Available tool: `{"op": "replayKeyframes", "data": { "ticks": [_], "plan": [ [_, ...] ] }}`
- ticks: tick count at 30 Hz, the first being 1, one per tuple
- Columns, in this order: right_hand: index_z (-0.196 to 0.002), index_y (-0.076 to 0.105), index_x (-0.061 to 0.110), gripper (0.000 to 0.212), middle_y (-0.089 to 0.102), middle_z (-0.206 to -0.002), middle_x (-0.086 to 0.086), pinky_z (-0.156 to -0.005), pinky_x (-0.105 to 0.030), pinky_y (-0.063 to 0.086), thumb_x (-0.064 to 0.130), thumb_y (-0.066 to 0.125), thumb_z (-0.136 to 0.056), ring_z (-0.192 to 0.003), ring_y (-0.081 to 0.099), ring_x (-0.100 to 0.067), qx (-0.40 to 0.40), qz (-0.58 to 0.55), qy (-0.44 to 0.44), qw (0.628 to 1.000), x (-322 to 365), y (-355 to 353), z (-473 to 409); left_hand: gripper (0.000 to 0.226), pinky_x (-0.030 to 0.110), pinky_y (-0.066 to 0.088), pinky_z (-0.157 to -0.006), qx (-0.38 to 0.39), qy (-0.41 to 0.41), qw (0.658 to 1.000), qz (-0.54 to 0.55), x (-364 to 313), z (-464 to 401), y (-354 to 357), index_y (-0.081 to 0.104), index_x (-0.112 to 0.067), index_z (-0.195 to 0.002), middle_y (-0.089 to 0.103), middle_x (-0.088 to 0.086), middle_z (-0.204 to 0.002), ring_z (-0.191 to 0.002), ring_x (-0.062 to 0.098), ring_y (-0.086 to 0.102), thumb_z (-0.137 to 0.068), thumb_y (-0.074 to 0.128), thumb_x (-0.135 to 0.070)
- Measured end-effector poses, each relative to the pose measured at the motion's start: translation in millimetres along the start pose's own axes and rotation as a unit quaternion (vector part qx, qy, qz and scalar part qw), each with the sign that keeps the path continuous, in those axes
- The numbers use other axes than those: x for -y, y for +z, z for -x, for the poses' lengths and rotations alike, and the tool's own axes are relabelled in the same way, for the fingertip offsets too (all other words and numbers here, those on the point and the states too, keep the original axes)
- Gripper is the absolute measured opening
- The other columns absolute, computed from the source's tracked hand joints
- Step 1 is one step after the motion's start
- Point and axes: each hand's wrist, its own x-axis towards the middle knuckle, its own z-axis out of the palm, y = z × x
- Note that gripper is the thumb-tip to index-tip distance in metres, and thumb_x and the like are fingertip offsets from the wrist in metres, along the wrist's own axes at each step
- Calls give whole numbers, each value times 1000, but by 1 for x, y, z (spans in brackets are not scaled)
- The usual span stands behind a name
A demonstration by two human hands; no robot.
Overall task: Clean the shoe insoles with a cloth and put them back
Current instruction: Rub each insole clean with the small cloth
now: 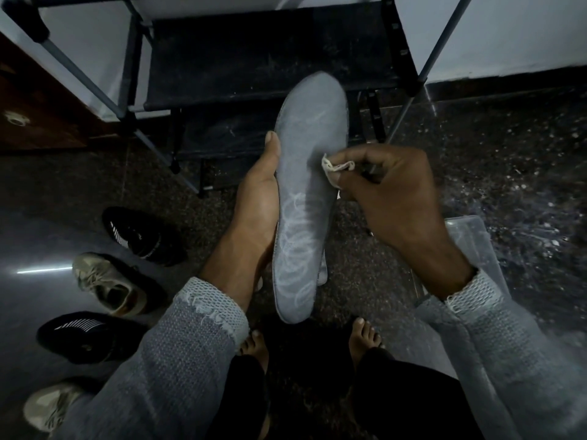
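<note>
Grey, the insole [306, 198] is held upright above the floor [508, 173] by the left hand [257, 204], whose thumb is pressed along its edge. A small cloth [336, 168] is pinched in the right hand's [394, 201] curled fingers [359, 160] against the insole's side. Four shoes [117, 287] are lined up on the floor at the left.

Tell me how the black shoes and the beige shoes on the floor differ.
The far black shoe and near black shoe are dark with white stripe markings; the far beige shoe and near beige shoe are pale. The far beige shoe shows light laces and an open mouth; no laces are plain on the black ones. The near beige shoe is partly hidden by the sleeve. All four alternate in one row.
</note>
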Motion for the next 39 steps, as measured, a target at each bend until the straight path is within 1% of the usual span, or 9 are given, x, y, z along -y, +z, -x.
{"op": "replayKeyframes", "data": {
  "ticks": [5,13,16,18,22,27,30,33,39],
  "plan": [
    [-92,74,13,14,72,-90,5,-80,-31,58,4,73,-81,-86,69,-9,-31,-5,-6,999,-2,-2,-2,48,29,57,-76,11,-16,1000,-15,3,1,1,61,-6,-121,73,9,-100,-88,18,70,-102,37,-43],
    [-92,75,15,12,73,-91,1,-79,-37,58,9,74,-81,-86,70,-11,-83,-3,-4,997,-8,-7,-8,48,35,50,-96,21,-18,997,-68,9,3,5,63,-5,-119,70,12,-108,-99,22,66,-101,40,-42],
    [-93,75,15,11,72,-91,3,-78,-33,59,11,74,-82,-85,69,-9,-80,14,-14,997,-7,-8,-8,50,33,53,-90,-4,-11,997,-83,11,1,6,61,-2,-123,70,12,-107,-97,22,65,-101,41,-41],
    [-93,74,17,12,71,-91,7,-78,-26,57,11,73,-83,-85,68,-5,-60,46,-27,997,-6,-8,-5,48,27,55,-81,-11,-3,997,-83,11,-1,4,60,-2,-125,70,10,-107,-95,18,68,-102,39,-39],
    [-95,75,17,16,68,-94,6,-79,-13,52,8,73,-82,-87,64,-1,-36,140,-62,988,-4,-6,0,47,25,55,-79,-23,1,997,-76,7,-2,0,62,-4,-122,72,8,-104,-92,16,69,-102,40,-40],
    [-94,76,13,14,70,-92,-5,-78,-29,55,7,68,-84,-84,65,-13,16,202,-145,968,5,10,7,48,31,54,-92,-27,-2,998,-51,9,1,7,62,-1,-120,70,13,-106,-97,21,68,-102,39,-39],
    [-94,75,9,14,70,-91,-10,-74,-35,55,9,64,-86,-83,66,-20,-17,237,-169,957,5,8,4,49,34,50,-99,-12,-2,999,-43,10,2,6,61,0,-121,68,16,-111,-103,24,66,-102,38,-39],
    [-94,75,10,14,70,-95,-10,-75,-39,55,8,64,-86,-85,66,-21,-30,262,-145,954,1,-1,2,49,34,51,-93,-16,-13,999,-40,7,0,3,65,-2,-114,70,13,-100,-95,23,66,-101,41,-42],
    [-91,76,8,19,68,-87,-12,-65,-40,56,7,58,-85,-75,65,-24,44,244,-182,952,7,19,12,48,27,59,-76,-12,-30,999,-3,8,1,2,66,-3,-105,74,11,-90,-84,19,72,-102,39,-42]
  ]
}}
